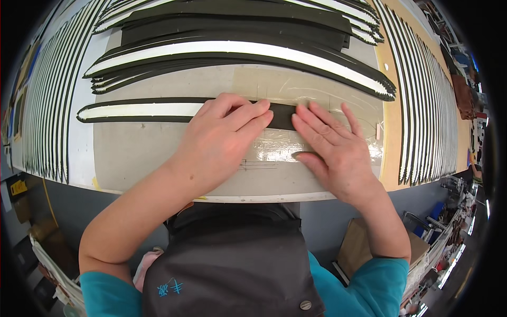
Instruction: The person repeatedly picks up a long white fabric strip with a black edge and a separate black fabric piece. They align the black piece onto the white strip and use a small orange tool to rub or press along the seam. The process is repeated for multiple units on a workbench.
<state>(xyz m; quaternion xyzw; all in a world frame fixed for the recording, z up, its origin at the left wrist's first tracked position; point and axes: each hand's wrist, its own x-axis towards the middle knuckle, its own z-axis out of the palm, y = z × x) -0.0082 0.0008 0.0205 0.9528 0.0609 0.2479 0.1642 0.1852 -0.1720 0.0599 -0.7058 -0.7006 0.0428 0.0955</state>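
A long, narrow black strip [282, 116] lies crosswise on the grey work board. Its left part carries a white inner band [142, 110], with a rounded, notched end at the far left. My left hand [219, 140] rests over the middle of the strip, fingertips bent and pressed together on it. To the right, my right hand [335, 150] lies flat, fingers spread and tips on the strip's black part, thumb apart. Between the two hands only black material shows. The right end of the strip is hidden under my right hand.
Behind the strip lies a stack of similar black-and-white strips [232, 49], with black sheets [237, 29] and more strips beyond. Rows of strips line the table's left [53, 100] and right [425, 100] sides. A shiny transparent sheet [274, 147] covers part of the board.
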